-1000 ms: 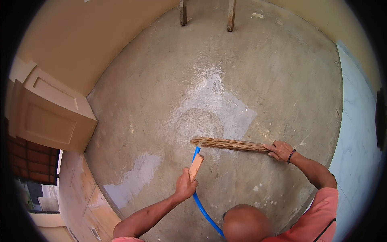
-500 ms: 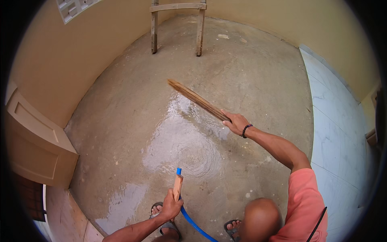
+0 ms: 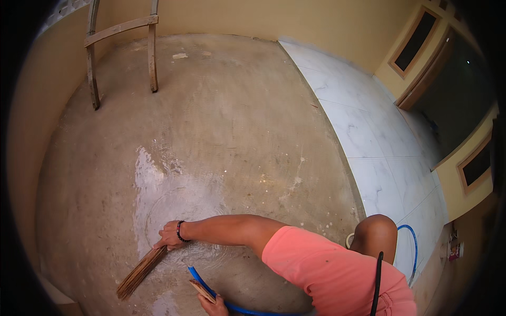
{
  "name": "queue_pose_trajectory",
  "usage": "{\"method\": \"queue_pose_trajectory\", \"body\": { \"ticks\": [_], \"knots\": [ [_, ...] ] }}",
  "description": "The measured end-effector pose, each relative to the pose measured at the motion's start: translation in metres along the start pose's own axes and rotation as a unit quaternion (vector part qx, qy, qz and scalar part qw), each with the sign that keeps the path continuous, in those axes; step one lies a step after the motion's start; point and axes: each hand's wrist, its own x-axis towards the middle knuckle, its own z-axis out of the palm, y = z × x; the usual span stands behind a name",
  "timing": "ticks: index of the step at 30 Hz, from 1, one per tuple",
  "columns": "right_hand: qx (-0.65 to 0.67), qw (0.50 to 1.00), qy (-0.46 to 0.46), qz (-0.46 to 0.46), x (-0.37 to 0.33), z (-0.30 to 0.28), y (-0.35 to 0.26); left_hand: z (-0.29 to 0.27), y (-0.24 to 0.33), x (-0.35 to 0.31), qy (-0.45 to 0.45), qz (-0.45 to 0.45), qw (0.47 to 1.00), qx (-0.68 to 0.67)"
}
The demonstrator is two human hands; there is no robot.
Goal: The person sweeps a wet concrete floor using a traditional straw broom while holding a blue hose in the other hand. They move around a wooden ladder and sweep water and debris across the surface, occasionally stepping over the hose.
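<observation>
Right hand (image 3: 169, 235) – fingers closed round the bound end of a stick broom (image 3: 141, 273), bristles angled down and left over the wet concrete floor (image 3: 247, 126); can't tell if the tips touch. Dark bracelet (image 3: 181, 231) on that wrist. Left hand (image 3: 213, 306), cut by the lower edge, grips a wood strip (image 3: 202, 290); blue hose (image 3: 196, 275) runs right alongside, open end just past the wood (can't tell if the fingers pinch the hose too). Puddle (image 3: 149, 176) lies beyond and around the right hand. Wooden frame (image 3: 121, 30) stands near the far wall, white tiles (image 3: 358, 126) along the right side.

Risks, my judgement: right arm reaches across the body, so a wide swing could knock broom against hose and push its mouth off line. A loose left grip could let the hose slip off the wood. Wet fingers could let the broom twist. Standing water could make the floor slick – a foot might slide. Splashes could reach the tiles.
</observation>
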Motion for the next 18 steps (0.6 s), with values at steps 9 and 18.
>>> {"method": "queue_pose_trajectory", "body": {
  "ticks": [9, 18],
  "knots": [
    [0.144, 0.859, 0.325, 0.368, -0.057, -0.094, 0.074, -0.028, 0.03, 0.047, -0.016, 0.049, 0.991, -0.121],
    [0.275, 0.577, 0.515, 0.571, -0.229, 0.011, -0.034, 0.01, 0.033, 0.129, 0.12, 0.312, 0.935, -0.12]
  ]
}}
